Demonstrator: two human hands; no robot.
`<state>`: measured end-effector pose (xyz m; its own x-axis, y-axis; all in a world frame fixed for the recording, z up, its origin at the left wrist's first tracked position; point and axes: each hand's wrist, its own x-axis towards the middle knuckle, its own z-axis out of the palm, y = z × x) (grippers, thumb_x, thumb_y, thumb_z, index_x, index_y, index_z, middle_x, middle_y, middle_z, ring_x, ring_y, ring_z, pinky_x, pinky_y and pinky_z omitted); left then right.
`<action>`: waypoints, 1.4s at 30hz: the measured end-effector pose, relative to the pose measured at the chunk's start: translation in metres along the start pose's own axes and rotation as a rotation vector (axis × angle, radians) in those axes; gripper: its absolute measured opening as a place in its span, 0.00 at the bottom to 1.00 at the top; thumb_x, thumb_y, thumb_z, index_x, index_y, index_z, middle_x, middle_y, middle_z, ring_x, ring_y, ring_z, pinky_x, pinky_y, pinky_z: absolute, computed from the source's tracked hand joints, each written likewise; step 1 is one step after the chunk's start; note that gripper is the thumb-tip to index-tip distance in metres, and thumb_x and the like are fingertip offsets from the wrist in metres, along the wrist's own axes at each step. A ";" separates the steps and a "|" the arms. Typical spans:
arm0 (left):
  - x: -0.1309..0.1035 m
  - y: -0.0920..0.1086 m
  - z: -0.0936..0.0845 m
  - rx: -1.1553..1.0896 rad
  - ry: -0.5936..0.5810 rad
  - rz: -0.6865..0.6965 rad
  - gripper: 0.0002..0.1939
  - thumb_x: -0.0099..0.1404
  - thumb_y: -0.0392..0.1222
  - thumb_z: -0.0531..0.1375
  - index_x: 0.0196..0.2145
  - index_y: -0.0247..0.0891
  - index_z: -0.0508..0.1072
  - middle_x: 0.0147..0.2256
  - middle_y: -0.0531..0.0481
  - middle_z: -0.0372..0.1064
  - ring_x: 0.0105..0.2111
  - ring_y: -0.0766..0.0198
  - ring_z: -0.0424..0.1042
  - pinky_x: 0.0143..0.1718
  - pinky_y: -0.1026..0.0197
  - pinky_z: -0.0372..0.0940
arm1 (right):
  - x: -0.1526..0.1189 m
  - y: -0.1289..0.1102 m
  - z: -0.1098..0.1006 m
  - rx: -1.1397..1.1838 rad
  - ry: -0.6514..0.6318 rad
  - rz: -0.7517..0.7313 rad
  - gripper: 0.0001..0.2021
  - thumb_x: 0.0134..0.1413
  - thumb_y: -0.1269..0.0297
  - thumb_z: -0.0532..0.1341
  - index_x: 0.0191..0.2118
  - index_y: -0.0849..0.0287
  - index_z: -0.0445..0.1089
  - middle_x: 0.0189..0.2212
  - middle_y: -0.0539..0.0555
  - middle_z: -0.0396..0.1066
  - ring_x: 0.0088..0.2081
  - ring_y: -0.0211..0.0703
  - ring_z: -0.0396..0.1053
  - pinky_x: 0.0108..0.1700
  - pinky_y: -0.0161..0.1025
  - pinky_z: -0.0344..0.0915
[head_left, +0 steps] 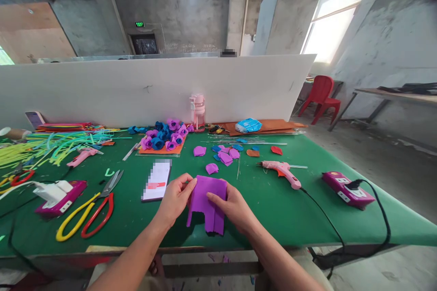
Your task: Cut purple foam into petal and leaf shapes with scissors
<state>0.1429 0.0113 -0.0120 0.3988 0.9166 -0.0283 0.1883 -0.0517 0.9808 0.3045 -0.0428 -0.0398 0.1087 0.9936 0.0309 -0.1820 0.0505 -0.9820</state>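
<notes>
Rough grey concrete walls [191, 9] stand beyond a smooth white board [102, 88] at the far edge of the green-topped desk [266, 225]. Near the board are a pink bottle [198, 111], its contents unclear, and, right of it, a crinkled blue packet [248, 125]. Left of the bottle, curled purple and blue flowers [162, 135] are heaped on a flat orange sheet [180, 147]. At the near edge, the left hand [177, 194] pinches the left side of a matte purple paper [211, 188] with a ragged, notched lower edge; the right hand [236, 207] grips its right side, thumb on top. Rounded loose petals [226, 158] lie beyond, a pink glue gun [282, 172] to the right, open scissors [99, 200] to the left.
</notes>
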 end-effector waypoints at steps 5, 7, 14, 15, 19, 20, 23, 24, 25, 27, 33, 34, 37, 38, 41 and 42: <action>-0.004 0.005 -0.001 -0.073 -0.199 -0.079 0.15 0.54 0.50 0.64 0.32 0.39 0.66 0.25 0.57 0.66 0.25 0.68 0.64 0.25 0.68 0.57 | 0.000 0.002 0.002 -0.025 -0.113 0.030 0.16 0.49 0.54 0.63 0.39 0.61 0.73 0.31 0.54 0.74 0.32 0.43 0.70 0.33 0.38 0.67; -0.004 0.005 -0.002 -0.049 -0.173 -0.069 0.15 0.53 0.49 0.65 0.27 0.37 0.66 0.24 0.58 0.63 0.24 0.69 0.63 0.25 0.69 0.57 | 0.000 0.001 0.002 -0.005 -0.111 0.024 0.16 0.50 0.53 0.61 0.38 0.61 0.73 0.30 0.53 0.74 0.32 0.43 0.70 0.34 0.38 0.67; -0.002 0.007 0.000 -0.095 -0.147 -0.047 0.14 0.53 0.49 0.65 0.31 0.38 0.67 0.26 0.58 0.64 0.25 0.69 0.64 0.26 0.68 0.60 | 0.001 0.004 -0.006 -0.187 -0.145 -0.009 0.14 0.49 0.58 0.62 0.39 0.61 0.73 0.32 0.54 0.75 0.30 0.43 0.69 0.31 0.37 0.65; -0.002 0.007 0.000 -0.071 -0.152 -0.048 0.14 0.53 0.49 0.65 0.30 0.38 0.67 0.25 0.58 0.64 0.25 0.69 0.64 0.25 0.68 0.59 | 0.001 0.005 -0.007 -0.215 -0.146 -0.028 0.14 0.50 0.58 0.62 0.39 0.61 0.73 0.32 0.54 0.75 0.30 0.43 0.69 0.30 0.36 0.65; -0.002 0.004 -0.003 0.030 -0.133 -0.069 0.16 0.56 0.53 0.61 0.27 0.37 0.66 0.18 0.59 0.60 0.18 0.70 0.61 0.18 0.69 0.55 | 0.002 0.003 -0.010 -0.370 -0.128 -0.074 0.11 0.51 0.60 0.60 0.36 0.61 0.73 0.29 0.52 0.73 0.29 0.40 0.65 0.28 0.33 0.60; 0.000 0.004 -0.005 0.050 -0.114 -0.066 0.16 0.57 0.55 0.59 0.26 0.38 0.66 0.17 0.59 0.60 0.16 0.70 0.60 0.17 0.68 0.54 | 0.003 0.001 -0.011 -0.402 -0.120 -0.078 0.10 0.51 0.60 0.60 0.35 0.62 0.72 0.28 0.51 0.72 0.28 0.39 0.64 0.27 0.32 0.59; 0.015 0.010 -0.016 0.224 -0.028 0.010 0.16 0.61 0.54 0.54 0.28 0.38 0.68 0.17 0.57 0.63 0.16 0.68 0.63 0.18 0.67 0.57 | 0.006 -0.002 -0.013 -0.439 -0.139 -0.069 0.09 0.50 0.61 0.60 0.33 0.62 0.70 0.26 0.50 0.70 0.27 0.37 0.62 0.27 0.31 0.56; 0.025 0.014 -0.021 0.345 -0.002 0.059 0.15 0.62 0.51 0.53 0.30 0.38 0.69 0.19 0.56 0.65 0.17 0.68 0.65 0.19 0.67 0.60 | 0.007 -0.002 -0.014 -0.439 -0.149 -0.064 0.09 0.50 0.61 0.60 0.33 0.62 0.70 0.25 0.49 0.69 0.27 0.37 0.61 0.27 0.31 0.56; 0.037 0.019 -0.024 0.500 0.013 0.116 0.13 0.63 0.49 0.52 0.31 0.38 0.70 0.20 0.55 0.68 0.19 0.67 0.67 0.21 0.66 0.61 | 0.008 -0.002 -0.014 -0.440 -0.159 -0.060 0.09 0.50 0.61 0.59 0.33 0.62 0.70 0.25 0.49 0.68 0.27 0.37 0.60 0.27 0.31 0.55; 0.066 0.026 -0.030 0.796 0.032 0.214 0.11 0.63 0.44 0.51 0.31 0.38 0.71 0.24 0.52 0.71 0.22 0.65 0.71 0.25 0.65 0.63 | 0.010 -0.002 -0.014 -0.446 -0.165 -0.058 0.08 0.50 0.61 0.59 0.31 0.62 0.69 0.25 0.49 0.67 0.27 0.37 0.59 0.26 0.31 0.55; 0.153 0.016 -0.028 1.088 -0.021 0.276 0.06 0.61 0.35 0.58 0.37 0.36 0.72 0.39 0.45 0.72 0.43 0.57 0.70 0.45 0.55 0.63 | 0.010 -0.002 -0.011 -0.421 -0.193 -0.061 0.08 0.49 0.62 0.59 0.32 0.62 0.69 0.26 0.49 0.67 0.28 0.37 0.60 0.27 0.31 0.55; 0.163 0.010 -0.026 1.119 -0.053 0.274 0.09 0.63 0.38 0.58 0.41 0.35 0.71 0.43 0.45 0.70 0.44 0.57 0.69 0.46 0.52 0.64 | 0.010 -0.003 -0.011 -0.421 -0.192 -0.060 0.08 0.49 0.62 0.59 0.32 0.62 0.69 0.26 0.49 0.67 0.28 0.37 0.59 0.27 0.31 0.55; 0.182 -0.005 -0.022 1.182 -0.135 0.245 0.15 0.65 0.44 0.57 0.48 0.35 0.67 0.47 0.45 0.66 0.44 0.58 0.68 0.45 0.49 0.66 | 0.010 -0.003 -0.014 -0.418 -0.187 -0.059 0.08 0.49 0.62 0.59 0.31 0.62 0.69 0.25 0.49 0.67 0.27 0.37 0.59 0.27 0.32 0.54; 0.186 -0.008 -0.022 1.194 -0.151 0.232 0.16 0.66 0.45 0.57 0.49 0.35 0.67 0.47 0.45 0.66 0.44 0.58 0.69 0.44 0.50 0.66 | 0.010 -0.003 -0.015 -0.415 -0.188 -0.060 0.08 0.49 0.62 0.59 0.32 0.63 0.69 0.25 0.49 0.67 0.26 0.36 0.59 0.27 0.32 0.54; 0.196 -0.016 -0.024 1.204 -0.171 0.210 0.16 0.66 0.44 0.57 0.50 0.36 0.66 0.47 0.45 0.66 0.43 0.59 0.69 0.43 0.51 0.67 | 0.009 -0.003 -0.018 -0.412 -0.186 -0.060 0.08 0.50 0.62 0.59 0.32 0.63 0.69 0.25 0.49 0.67 0.27 0.37 0.59 0.27 0.32 0.54; 0.199 -0.017 -0.026 1.201 -0.170 0.209 0.16 0.66 0.44 0.57 0.50 0.36 0.66 0.47 0.45 0.66 0.43 0.59 0.69 0.43 0.51 0.67 | 0.009 -0.004 -0.018 -0.413 -0.182 -0.061 0.09 0.50 0.62 0.59 0.32 0.63 0.69 0.25 0.50 0.67 0.27 0.37 0.59 0.27 0.32 0.54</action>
<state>0.1959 0.2047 -0.0297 0.6153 0.7883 -0.0047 0.7771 -0.6055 0.1720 0.3241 -0.0364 -0.0395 -0.0736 0.9935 0.0867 0.2289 0.1014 -0.9682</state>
